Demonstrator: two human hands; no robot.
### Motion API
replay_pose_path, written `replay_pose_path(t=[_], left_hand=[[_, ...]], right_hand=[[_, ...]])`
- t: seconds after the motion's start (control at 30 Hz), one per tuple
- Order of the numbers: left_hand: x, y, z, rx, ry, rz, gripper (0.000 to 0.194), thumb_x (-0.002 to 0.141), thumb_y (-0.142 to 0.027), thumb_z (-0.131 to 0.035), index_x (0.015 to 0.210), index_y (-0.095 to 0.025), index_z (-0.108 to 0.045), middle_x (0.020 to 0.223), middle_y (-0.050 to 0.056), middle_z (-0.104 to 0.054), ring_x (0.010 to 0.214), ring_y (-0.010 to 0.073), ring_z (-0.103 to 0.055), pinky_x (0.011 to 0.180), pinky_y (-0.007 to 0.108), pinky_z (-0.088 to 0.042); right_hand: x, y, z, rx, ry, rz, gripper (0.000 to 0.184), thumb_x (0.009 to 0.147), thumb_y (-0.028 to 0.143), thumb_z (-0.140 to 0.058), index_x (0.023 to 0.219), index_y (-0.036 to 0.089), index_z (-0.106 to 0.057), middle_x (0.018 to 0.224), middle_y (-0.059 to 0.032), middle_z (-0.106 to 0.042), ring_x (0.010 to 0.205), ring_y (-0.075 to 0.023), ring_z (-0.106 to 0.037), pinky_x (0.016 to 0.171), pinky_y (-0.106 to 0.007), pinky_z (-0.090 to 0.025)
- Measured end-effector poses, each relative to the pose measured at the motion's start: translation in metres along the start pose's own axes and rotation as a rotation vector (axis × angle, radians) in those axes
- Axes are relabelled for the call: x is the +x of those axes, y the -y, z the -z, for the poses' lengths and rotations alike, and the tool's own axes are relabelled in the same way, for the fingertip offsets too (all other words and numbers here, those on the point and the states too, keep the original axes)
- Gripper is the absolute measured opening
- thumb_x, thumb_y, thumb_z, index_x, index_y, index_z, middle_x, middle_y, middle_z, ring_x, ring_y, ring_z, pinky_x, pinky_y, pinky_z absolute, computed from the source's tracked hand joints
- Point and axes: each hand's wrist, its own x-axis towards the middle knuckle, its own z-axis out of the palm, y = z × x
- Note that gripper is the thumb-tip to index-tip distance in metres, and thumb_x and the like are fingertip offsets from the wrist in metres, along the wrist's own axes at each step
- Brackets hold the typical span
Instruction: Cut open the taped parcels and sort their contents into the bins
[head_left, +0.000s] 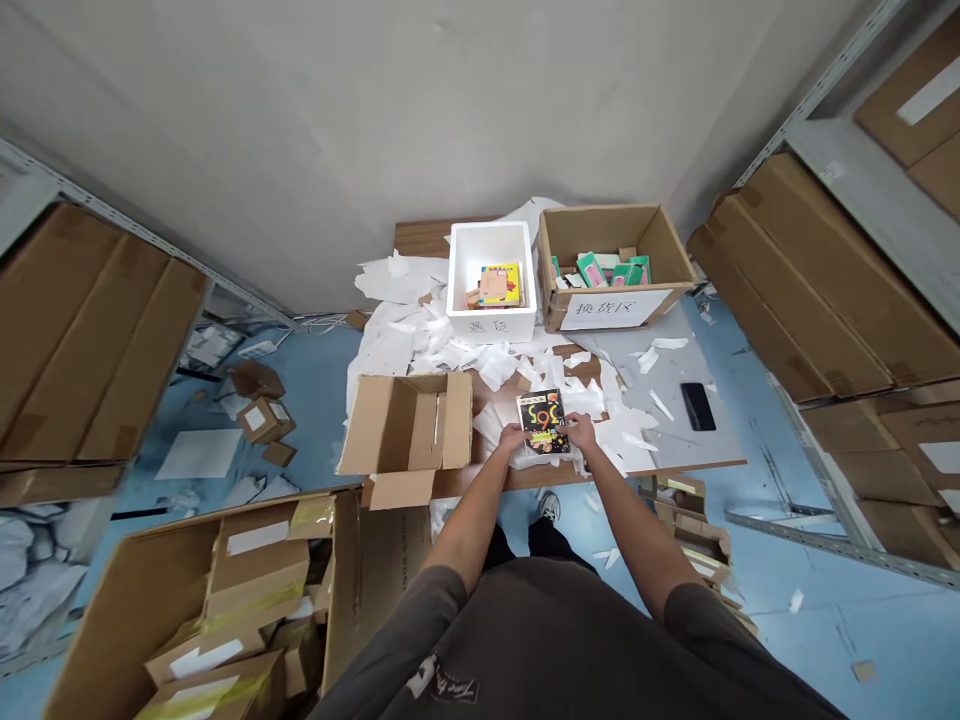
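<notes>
A black-covered book (541,415) with colourful "365" figures lies face up between my hands at the table's front. My left hand (515,438) grips its left edge, and my right hand (578,431) grips its right edge. Scraps of white paper (500,367) spread around and under the book. To the left stands an open cardboard box (362,425), its flaps folded out and its visible inside bare. Behind the book, a white foam box (491,325) contains a few books (499,286), the top ones yellow and pinkish.
An open carton (616,308) with a handwritten label holds green and pink packages (591,270). A phone (698,407) lies on the table's right side. Packed shelves flank both sides. A large carton of boxes (247,580) stands at lower left; more cartons (690,515) sit below the table.
</notes>
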Motion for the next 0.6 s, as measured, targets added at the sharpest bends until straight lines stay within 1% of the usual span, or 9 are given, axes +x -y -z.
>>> replay_pose_path(t=[0.07, 0.13, 0.2, 0.23, 0.3, 0.33, 0.4, 0.47, 0.6], left_hand=[[-0.014, -0.012, 0.004, -0.064, 0.023, -0.074, 0.045, 0.06, -0.01, -0.092, 0.1, -0.016, -0.07, 0.107, 0.01, -0.082, 0.105, 0.0264, -0.078, 0.094, 0.034, -0.061], [-0.03, -0.025, 0.012, -0.127, 0.071, -0.161, 0.055, 0.062, -0.008, -0.09, 0.112, -0.016, -0.071, 0.114, 0.01, -0.082, 0.11, 0.0257, -0.077, 0.099, 0.036, -0.061], [-0.046, -0.041, 0.026, -0.201, 0.18, -0.279, 0.071, 0.063, -0.007, -0.089, 0.13, -0.018, -0.067, 0.121, 0.01, -0.081, 0.114, 0.0258, -0.076, 0.102, 0.04, -0.061], [-0.053, -0.049, 0.034, -0.239, 0.248, -0.345, 0.08, 0.064, -0.007, -0.089, 0.139, -0.019, -0.064, 0.124, 0.011, -0.08, 0.116, 0.0264, -0.075, 0.104, 0.042, -0.06], [-0.066, -0.068, 0.052, -0.3, 0.364, -0.466, 0.091, 0.066, -0.009, -0.089, 0.15, -0.02, -0.057, 0.131, 0.013, -0.077, 0.119, 0.0279, -0.074, 0.106, 0.045, -0.06], [-0.072, -0.078, 0.061, -0.316, 0.394, -0.513, 0.093, 0.067, -0.011, -0.089, 0.153, -0.021, -0.056, 0.133, 0.014, -0.076, 0.121, 0.0284, -0.073, 0.106, 0.046, -0.059], [-0.082, -0.096, 0.077, -0.317, 0.398, -0.574, 0.092, 0.069, -0.014, -0.089, 0.154, -0.021, -0.055, 0.135, 0.015, -0.074, 0.122, 0.0288, -0.072, 0.107, 0.046, -0.059], [-0.092, -0.109, 0.089, -0.315, 0.404, -0.606, 0.091, 0.071, -0.016, -0.09, 0.155, -0.021, -0.056, 0.135, 0.016, -0.074, 0.121, 0.029, -0.072, 0.107, 0.047, -0.059], [-0.111, -0.121, 0.103, -0.342, 0.428, -0.63, 0.094, 0.076, -0.021, -0.09, 0.161, -0.023, -0.05, 0.135, 0.016, -0.074, 0.113, 0.0281, -0.075, 0.104, 0.05, -0.06]], right_hand=[[-0.013, 0.017, 0.013, 0.176, 0.02, -0.043, 0.036, 0.06, 0.043, -0.083, 0.077, 0.027, -0.056, 0.083, -0.0004, -0.073, 0.089, -0.0269, -0.072, 0.079, -0.034, -0.054], [-0.026, 0.037, 0.027, 0.371, 0.11, -0.068, 0.044, 0.06, 0.049, -0.084, 0.086, 0.028, -0.055, 0.081, 0.0009, -0.074, 0.084, -0.0273, -0.074, 0.075, -0.035, -0.057], [-0.039, 0.059, 0.043, 0.509, 0.213, -0.058, 0.054, 0.058, 0.052, -0.088, 0.093, 0.028, -0.055, 0.081, 0.0012, -0.076, 0.081, -0.0282, -0.075, 0.073, -0.037, -0.058], [-0.044, 0.07, 0.05, 0.545, 0.242, -0.04, 0.057, 0.056, 0.053, -0.09, 0.095, 0.028, -0.056, 0.081, 0.0006, -0.077, 0.081, -0.0286, -0.076, 0.073, -0.038, -0.059], [-0.053, 0.093, 0.063, 0.572, 0.247, 0.012, 0.06, 0.054, 0.052, -0.095, 0.094, 0.027, -0.058, 0.081, -0.001, -0.079, 0.082, -0.029, -0.077, 0.077, -0.04, -0.06], [-0.056, 0.104, 0.069, 0.577, 0.227, 0.05, 0.06, 0.054, 0.052, -0.096, 0.093, 0.026, -0.059, 0.082, -0.0019, -0.079, 0.083, -0.029, -0.077, 0.079, -0.041, -0.06], [-0.063, 0.124, 0.076, 0.59, 0.182, 0.136, 0.059, 0.054, 0.053, -0.098, 0.091, 0.025, -0.06, 0.084, -0.0034, -0.08, 0.087, -0.0287, -0.076, 0.084, -0.042, -0.06], [-0.07, 0.139, 0.079, 0.628, 0.173, 0.197, 0.061, 0.054, 0.054, -0.098, 0.094, 0.025, -0.061, 0.088, -0.0042, -0.08, 0.09, -0.0282, -0.076, 0.086, -0.041, -0.059], [-0.089, 0.156, 0.077, 0.725, 0.274, 0.199, 0.071, 0.054, 0.051, -0.098, 0.108, 0.029, -0.058, 0.094, -0.0022, -0.08, 0.088, -0.0275, -0.077, 0.081, -0.04, -0.06]])
